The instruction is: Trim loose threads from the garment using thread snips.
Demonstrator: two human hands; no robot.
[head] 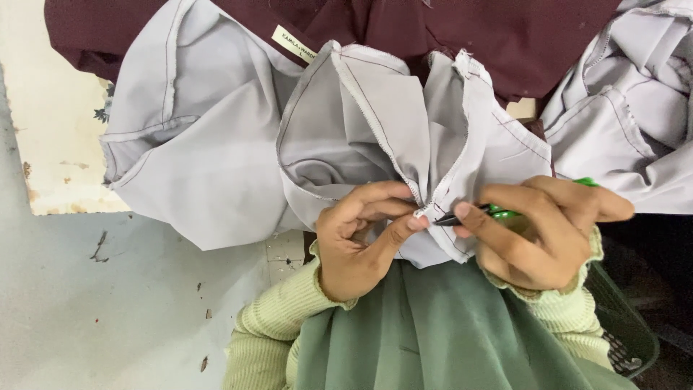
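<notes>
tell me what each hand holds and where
Left hand pinches the grey cloth at its seam edge; right hand grips green snips by the handle.

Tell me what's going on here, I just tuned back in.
A person is seated with a pale grey garment bunched over their lap. The left hand pinches a stitched seam edge between thumb and fingers. The right hand holds a small green-handled cutting tool, its dark tip right at that pinched seam. Maroon fabric lies above the grey cloth, and a dark green basket sits at the person's right.
</notes>
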